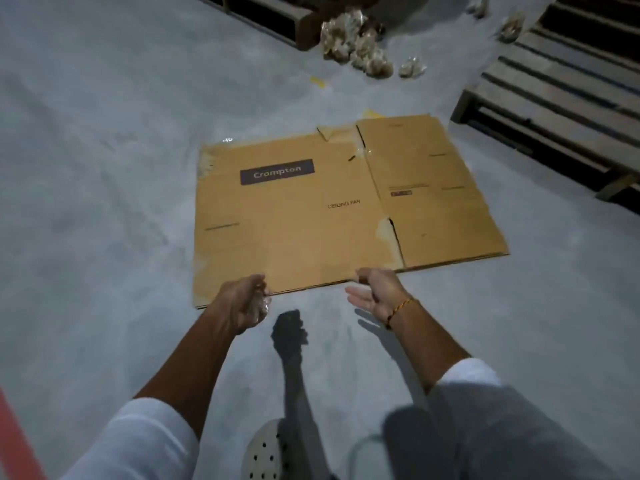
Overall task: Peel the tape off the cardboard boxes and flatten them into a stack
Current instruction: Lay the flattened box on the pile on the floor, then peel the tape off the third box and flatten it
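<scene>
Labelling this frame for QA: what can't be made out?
- Head view: small print on flattened Crompton box, too blurred.
- How many sheets under it: hidden by the top sheet.
- Left hand: clear wad inside, mostly covered by fingers.
- Pallet: cut off by right edge.

The flattened cardboard box is tan brown, with paler torn patches along its edges and a dark navy label bearing pale lettering; smaller dark print sits on its panels. The floor is mottled pale grey, with a red stripe at the lower left corner and small yellow marks. The heap of crumpled tape is whitish and shiny. The pallet is weathered grey-brown. Both sleeves are white, the trousers grey, the shoe light grey dotted with dark holes, and the wrist thread orange and dark.
</scene>
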Motion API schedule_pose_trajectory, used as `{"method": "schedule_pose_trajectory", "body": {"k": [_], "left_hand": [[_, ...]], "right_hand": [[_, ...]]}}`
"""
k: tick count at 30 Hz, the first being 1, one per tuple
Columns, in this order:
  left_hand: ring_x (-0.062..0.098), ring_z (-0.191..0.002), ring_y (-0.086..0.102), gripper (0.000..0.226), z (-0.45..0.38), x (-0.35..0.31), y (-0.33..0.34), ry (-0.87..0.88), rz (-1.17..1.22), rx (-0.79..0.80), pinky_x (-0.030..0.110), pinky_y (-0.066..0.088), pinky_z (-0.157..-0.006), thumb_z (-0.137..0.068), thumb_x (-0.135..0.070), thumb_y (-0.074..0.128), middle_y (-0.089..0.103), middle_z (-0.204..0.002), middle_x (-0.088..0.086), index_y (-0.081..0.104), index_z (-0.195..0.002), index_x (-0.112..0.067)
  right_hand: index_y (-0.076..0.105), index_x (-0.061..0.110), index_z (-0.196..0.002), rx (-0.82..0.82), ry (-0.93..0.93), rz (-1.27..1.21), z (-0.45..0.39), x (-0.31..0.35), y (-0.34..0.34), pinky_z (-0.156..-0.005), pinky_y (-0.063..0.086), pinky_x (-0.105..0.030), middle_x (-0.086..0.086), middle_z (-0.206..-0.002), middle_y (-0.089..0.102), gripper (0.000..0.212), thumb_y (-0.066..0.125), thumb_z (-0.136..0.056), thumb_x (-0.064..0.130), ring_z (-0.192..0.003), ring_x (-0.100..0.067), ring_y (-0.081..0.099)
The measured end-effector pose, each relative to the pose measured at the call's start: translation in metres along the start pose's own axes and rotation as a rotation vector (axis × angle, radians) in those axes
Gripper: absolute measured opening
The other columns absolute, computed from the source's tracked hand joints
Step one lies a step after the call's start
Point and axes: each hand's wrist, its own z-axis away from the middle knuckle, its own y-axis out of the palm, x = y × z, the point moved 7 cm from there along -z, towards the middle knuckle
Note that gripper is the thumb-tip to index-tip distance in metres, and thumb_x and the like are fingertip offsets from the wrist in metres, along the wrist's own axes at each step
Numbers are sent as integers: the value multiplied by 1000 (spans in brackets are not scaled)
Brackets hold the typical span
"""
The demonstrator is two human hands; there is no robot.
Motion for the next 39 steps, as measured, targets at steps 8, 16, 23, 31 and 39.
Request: {"method": "schedule_pose_trajectory", "body": {"k": [8,16,23,31,39], "left_hand": [[30,-66,58,30,65,-20,43,284,-481,26,34,46,-56,-99,7,47,65,-84,28,52,-125,-5],[17,-86,54,59,181,-3,139,577,-824,231,46,54,-85,-91,9,52,48,-124,7,48,-140,-24],[24,-51,55,25,317,74,231,708,-630,491,28,46,-52,-97,7,42,72,-86,20,62,-110,-1],[20,-44,48,37,485,214,320,773,-800,852,22,38,-42,-99,-34,61,56,-56,10,70,-100,2],[25,-51,58,24,602,305,366,928,-951,1097,29,46,-53,-105,-20,47,70,-69,13,66,-119,-15]], "right_hand": [[61,11,-117,20,-178,176,67,7,-39,-94,58,-42,-11,-112,68,20,53,-104,23,-101,-26,71],[65,11,-113,-122,-383,184,224,19,-143,-87,58,-39,-12,-113,70,20,55,-103,26,-90,-20,70],[67,15,-108,-331,-571,80,396,-11,-256,-81,55,-33,-6,-104,72,16,55,-101,23,-86,-15,68],[68,25,-98,-603,-832,28,576,-67,-342,-80,55,-34,-4,-102,74,12,56,-100,22,-89,-14,69],[70,20,-105,-993,-1103,209,744,-123,-365,-82,54,-24,11,-98,70,11,61,-99,21,-95,-6,66]]}}
